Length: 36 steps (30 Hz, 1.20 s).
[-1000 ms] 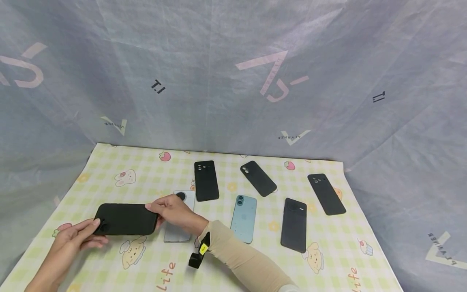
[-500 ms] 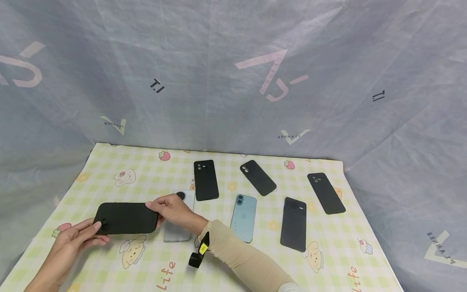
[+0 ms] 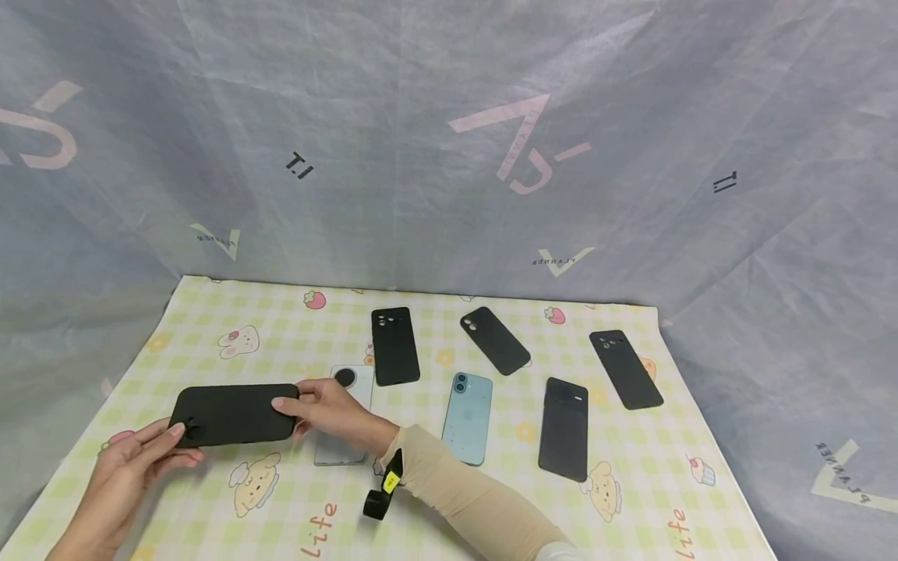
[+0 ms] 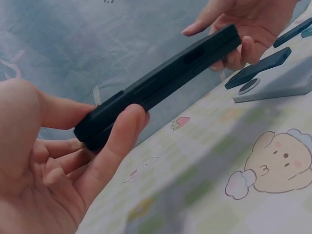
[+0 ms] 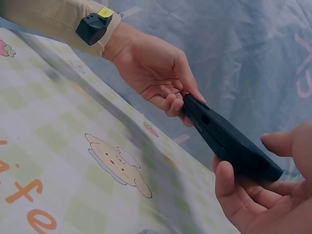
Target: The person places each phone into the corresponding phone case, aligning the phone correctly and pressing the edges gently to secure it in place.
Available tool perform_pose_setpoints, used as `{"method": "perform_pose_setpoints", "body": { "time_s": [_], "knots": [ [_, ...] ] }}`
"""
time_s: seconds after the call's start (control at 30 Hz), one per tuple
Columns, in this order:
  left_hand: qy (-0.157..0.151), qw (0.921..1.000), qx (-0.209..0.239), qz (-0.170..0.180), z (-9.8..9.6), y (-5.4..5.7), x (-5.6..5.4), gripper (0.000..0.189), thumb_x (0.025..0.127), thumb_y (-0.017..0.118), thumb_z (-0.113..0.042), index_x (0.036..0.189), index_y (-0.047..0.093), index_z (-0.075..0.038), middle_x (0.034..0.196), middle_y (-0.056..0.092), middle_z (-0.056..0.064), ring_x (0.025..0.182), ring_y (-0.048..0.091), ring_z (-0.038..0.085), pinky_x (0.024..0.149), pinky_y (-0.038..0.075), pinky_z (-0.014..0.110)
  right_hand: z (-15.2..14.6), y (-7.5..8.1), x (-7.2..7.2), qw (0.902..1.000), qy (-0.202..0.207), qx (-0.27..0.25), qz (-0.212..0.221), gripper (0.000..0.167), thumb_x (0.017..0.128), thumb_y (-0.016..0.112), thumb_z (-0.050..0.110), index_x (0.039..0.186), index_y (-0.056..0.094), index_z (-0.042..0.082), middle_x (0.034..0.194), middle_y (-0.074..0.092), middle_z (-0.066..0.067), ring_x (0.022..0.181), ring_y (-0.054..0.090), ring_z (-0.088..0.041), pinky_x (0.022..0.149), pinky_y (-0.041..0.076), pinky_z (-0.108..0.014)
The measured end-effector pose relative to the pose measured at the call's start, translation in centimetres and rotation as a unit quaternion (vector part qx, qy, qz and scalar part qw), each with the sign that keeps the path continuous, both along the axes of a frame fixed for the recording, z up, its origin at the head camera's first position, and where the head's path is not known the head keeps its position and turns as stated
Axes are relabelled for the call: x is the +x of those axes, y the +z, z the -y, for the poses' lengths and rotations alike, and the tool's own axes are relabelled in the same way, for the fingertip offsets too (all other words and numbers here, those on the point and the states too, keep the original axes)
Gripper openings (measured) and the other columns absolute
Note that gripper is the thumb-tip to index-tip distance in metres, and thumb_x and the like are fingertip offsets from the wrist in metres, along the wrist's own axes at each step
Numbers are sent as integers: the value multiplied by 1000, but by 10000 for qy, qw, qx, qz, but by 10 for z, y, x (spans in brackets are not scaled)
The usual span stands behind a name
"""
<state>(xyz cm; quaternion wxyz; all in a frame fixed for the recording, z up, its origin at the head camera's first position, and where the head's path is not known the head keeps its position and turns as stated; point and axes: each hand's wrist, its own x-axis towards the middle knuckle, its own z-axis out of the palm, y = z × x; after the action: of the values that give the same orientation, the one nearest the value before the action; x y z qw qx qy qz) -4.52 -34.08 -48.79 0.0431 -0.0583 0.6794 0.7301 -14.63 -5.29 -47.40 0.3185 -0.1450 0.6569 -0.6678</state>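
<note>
Both hands hold a black phone case [image 3: 235, 417] sideways above the left part of the table. Its edge looks thick and layered in the left wrist view, with a cutout along the side. A round camera area [image 3: 191, 428] shows at its left end. My left hand [image 3: 133, 463] grips that end, thumb on top and fingers below. My right hand [image 3: 333, 409] has the other end, fingers curled beneath it. In the right wrist view the right thumb [image 5: 279, 142] stands raised off the surface. A white phone [image 3: 340, 448] lies partly hidden under the right hand.
A light-blue phone [image 3: 470, 421] and a dark phone [image 3: 564, 432] lie on the checked tablecloth [image 3: 421, 514]. Three black cases with camera cutouts, a left one [image 3: 397, 351], a middle one [image 3: 500, 343] and a right one [image 3: 627, 374], lie farther back. A grey curtain [image 3: 393, 140] hangs behind.
The held phone case has shifted slightly left and tilted, its right end a little higher. My right thumb has slid inward from that end, and the right fingers have changed their hold.
</note>
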Motion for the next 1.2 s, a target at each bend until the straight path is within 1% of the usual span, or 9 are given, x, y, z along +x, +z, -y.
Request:
{"method": "perform_pose_setpoints", "body": {
  "time_s": [0.13,0.27,0.43,0.5,0.6,0.7,0.83,0.97,1.2],
  "knots": [
    [55,9998,176,2,1,0,1,26,114,52,-8,121,67,-29,95,79,17,86,78,23,81,62,26,-1,-4,1,9996,218,-155,60,16,105,72,21,109,77,6,86,81,-10,70,75,-26,82,64,-38],
    [32,9997,245,-45,0,1,1,35,114,52,-8,117,71,-36,95,79,17,86,79,23,82,61,25,-2,-6,5,9973,561,-452,168,16,106,70,18,108,77,4,95,80,-20,98,73,-53,92,60,-56],
    [95,9998,78,130,1,2,-1,28,114,54,-12,116,68,-36,93,79,15,83,76,21,77,61,25,-1,-7,8,9949,591,-750,313,12,106,69,14,106,75,4,98,79,-24,108,64,-62,91,62,-33],
    [109,9994,-77,318,1,3,-2,21,115,55,-15,131,65,-24,92,78,13,82,75,20,75,60,26,-2,-6,9,9942,564,-851,349,11,106,69,12,107,74,3,98,78,-27,108,63,-63,90,61,-28],
    [109,9970,-300,699,1,5,-4,52,115,54,-20,160,38,1,93,78,7,83,74,16,75,60,26,-2,-6,9,9939,517,-920,326,11,106,69,11,108,74,2,99,77,-28,107,65,-61,95,59,-26],
    [88,9939,-433,1013,1,8,-6,78,116,52,-23,163,3,17,95,77,-4,86,74,11,79,61,26,-2,-5,9,9945,477,-893,280,10,106,69,11,107,73,3,98,77,-29,104,71,-55,101,54,-23],
    [126,9908,-641,1187,1,10,-9,81,115,55,-26,162,6,18,104,70,-16,93,76,7,87,62,28,-2,-4,9,9954,422,-829,244,9,106,69,12,107,72,3,97,77,-29,104,73,-51,105,50,-20],
    [211,9895,-860,1139,-1,11,-10,82,113,59,-27,159,13,22,112,67,-15,96,77,8,90,62,31,-2,-5,8,9959,408,-798,147,11,106,68,12,112,73,3,98,77,-28,105,72,-53,105,50,-20],
    [183,9919,-862,911,0,8,-6,74,114,57,-21,156,17,25,99,73,-21,91,78,7,83,62,27,0,-4,9,9980,366,-508,25,10,107,69,18,104,73,9,90,79,-22,87,81,-23,107,45,-17]
  ]
}}
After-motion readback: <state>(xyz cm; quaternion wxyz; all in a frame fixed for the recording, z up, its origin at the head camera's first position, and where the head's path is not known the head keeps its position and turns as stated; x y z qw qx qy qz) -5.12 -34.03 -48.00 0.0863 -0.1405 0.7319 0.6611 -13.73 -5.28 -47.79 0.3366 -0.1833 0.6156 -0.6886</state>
